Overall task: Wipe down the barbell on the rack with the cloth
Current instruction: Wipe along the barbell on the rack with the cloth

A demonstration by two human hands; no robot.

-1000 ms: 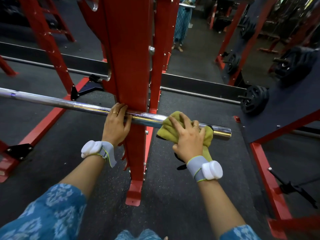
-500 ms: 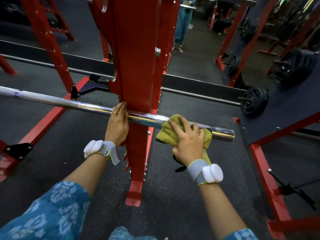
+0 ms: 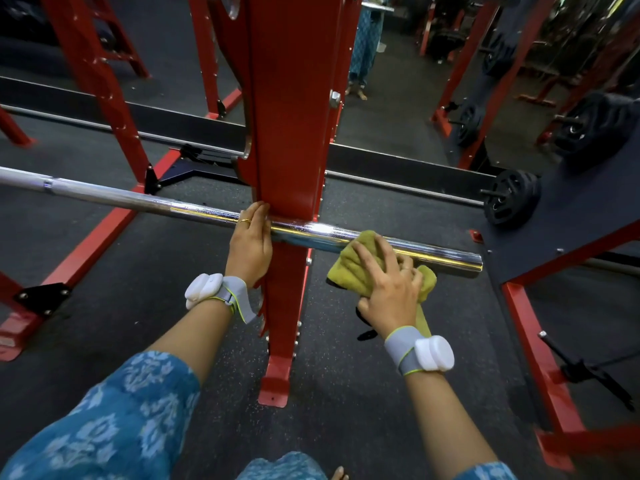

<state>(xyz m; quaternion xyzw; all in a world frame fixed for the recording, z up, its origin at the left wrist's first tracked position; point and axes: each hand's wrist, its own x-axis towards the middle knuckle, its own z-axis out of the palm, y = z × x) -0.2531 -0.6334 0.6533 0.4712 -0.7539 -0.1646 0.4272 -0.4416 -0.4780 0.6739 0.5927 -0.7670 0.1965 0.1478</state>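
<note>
The chrome barbell (image 3: 194, 211) lies across the red rack upright (image 3: 287, 133), and its sleeve ends at the right (image 3: 474, 263). My left hand (image 3: 249, 240) rests on the bar just left of the upright, fingers fairly straight, tips against the red steel. My right hand (image 3: 388, 289) grips a bunched yellow-green cloth (image 3: 346, 268) and presses it on the near side of the sleeve, right of the upright. A tail of the cloth hangs below my wrist.
Black weight plates (image 3: 510, 199) sit on a peg at the right beside a dark platform with red framing (image 3: 540, 358). The upright's foot (image 3: 275, 386) stands on black rubber flooring. More red rack legs (image 3: 100, 84) rise at the left. A person stands far behind (image 3: 363, 46).
My right hand has slid the cloth a little inward along the sleeve and lower on the bar's near side. My left fingers have straightened against the upright. The view shifted slightly.
</note>
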